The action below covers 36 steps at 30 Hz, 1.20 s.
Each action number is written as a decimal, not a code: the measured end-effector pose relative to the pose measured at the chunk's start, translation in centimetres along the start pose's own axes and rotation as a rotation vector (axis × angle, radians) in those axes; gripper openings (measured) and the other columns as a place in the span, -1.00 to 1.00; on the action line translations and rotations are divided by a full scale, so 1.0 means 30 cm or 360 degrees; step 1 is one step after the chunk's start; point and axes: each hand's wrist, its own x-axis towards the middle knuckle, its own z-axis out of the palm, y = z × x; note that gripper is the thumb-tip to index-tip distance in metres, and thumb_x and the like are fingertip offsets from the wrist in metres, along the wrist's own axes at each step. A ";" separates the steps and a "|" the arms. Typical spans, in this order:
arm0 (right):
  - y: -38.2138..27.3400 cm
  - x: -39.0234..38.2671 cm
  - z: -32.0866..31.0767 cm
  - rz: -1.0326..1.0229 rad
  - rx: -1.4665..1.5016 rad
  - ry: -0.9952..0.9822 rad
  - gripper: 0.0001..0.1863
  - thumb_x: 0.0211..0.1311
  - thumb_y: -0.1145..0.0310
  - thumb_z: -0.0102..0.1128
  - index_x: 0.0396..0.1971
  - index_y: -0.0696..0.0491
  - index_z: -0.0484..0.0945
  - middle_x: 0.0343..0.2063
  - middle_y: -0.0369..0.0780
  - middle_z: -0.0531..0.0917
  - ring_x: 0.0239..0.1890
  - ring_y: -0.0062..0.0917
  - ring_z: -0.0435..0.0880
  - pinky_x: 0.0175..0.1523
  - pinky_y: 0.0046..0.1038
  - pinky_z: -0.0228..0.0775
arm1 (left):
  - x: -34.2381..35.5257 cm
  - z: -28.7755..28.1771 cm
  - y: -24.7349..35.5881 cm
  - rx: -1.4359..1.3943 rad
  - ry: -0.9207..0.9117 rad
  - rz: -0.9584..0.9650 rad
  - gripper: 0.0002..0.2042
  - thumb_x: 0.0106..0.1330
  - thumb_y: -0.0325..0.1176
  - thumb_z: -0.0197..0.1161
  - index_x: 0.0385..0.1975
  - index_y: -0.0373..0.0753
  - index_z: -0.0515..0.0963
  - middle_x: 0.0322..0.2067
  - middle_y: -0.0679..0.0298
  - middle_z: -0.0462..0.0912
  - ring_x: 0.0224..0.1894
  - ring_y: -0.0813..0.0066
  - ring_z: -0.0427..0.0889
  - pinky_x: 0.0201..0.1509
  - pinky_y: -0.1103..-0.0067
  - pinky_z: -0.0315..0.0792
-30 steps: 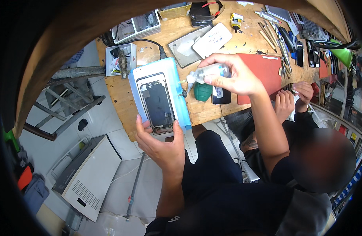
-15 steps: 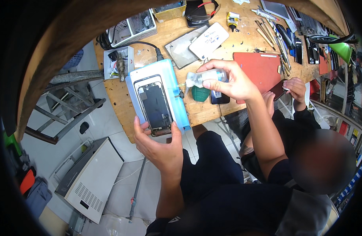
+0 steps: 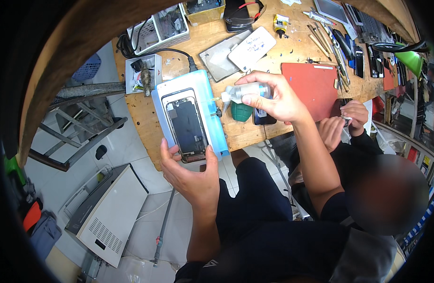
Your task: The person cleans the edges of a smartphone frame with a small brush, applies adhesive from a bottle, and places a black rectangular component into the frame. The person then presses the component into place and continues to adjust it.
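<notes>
My left hand (image 3: 192, 177) grips the lower end of a phone screen assembly (image 3: 188, 125), thumb on one side and fingers on the other. The dark back of the assembly faces up, and it rests on a blue and white flat device (image 3: 216, 134) with a black side knob (image 3: 219, 112). My right hand (image 3: 278, 96) holds a small clear dropper bottle (image 3: 249, 91) tipped sideways, its thin needle tip pointing left over the device, close to the assembly's right edge. Whether liquid leaves the tip cannot be seen. Below the bottle sits a green ribbed object (image 3: 241, 112).
Beside the green object lies a phone (image 3: 264, 117). Behind are a white lid-like panel (image 3: 252, 48), a small white bin (image 3: 155, 75) and a black cable plug (image 3: 192, 64). A red mat (image 3: 307, 87) lies to the right, where another person's hands (image 3: 342, 127) work.
The bottle in my right hand has shifted slightly left toward the phone screen assembly. My left hand stays in place. The other person's hands have come closer together.
</notes>
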 end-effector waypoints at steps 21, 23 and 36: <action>-0.015 0.028 0.007 -0.0107 -0.0173 0.0043 -0.63 0.26 0.33 0.51 0.03 0.13 0.73 -0.13 -0.18 0.77 -0.06 -0.48 0.74 0.09 -0.41 0.55 | 0.001 -0.002 -0.006 -0.0016 -0.0017 0.0008 -0.08 0.09 -0.31 0.59 0.46 -0.34 0.22 0.07 0.06 0.48 0.04 0.15 0.49 0.24 0.21 0.32; -0.012 0.029 0.007 -0.0128 -0.0190 0.0048 -0.63 0.26 0.33 0.51 0.03 0.13 0.73 -0.14 -0.18 0.77 -0.07 -0.47 0.74 0.09 -0.40 0.55 | 0.001 -0.002 -0.007 -0.0018 -0.0017 0.0009 -0.08 0.09 -0.31 0.59 0.46 -0.34 0.22 0.07 0.06 0.48 0.04 0.15 0.49 0.24 0.21 0.32; -0.031 0.068 -0.042 -0.0031 -0.0040 -0.0013 -0.63 0.28 0.32 0.50 0.00 0.18 0.68 -0.17 -0.29 0.75 -0.08 -0.65 0.68 0.08 -0.51 0.53 | 0.000 -0.001 -0.005 -0.0011 -0.0011 0.0012 -0.09 0.10 -0.30 0.59 0.46 -0.33 0.22 0.05 0.05 0.48 0.03 0.13 0.48 0.22 0.21 0.31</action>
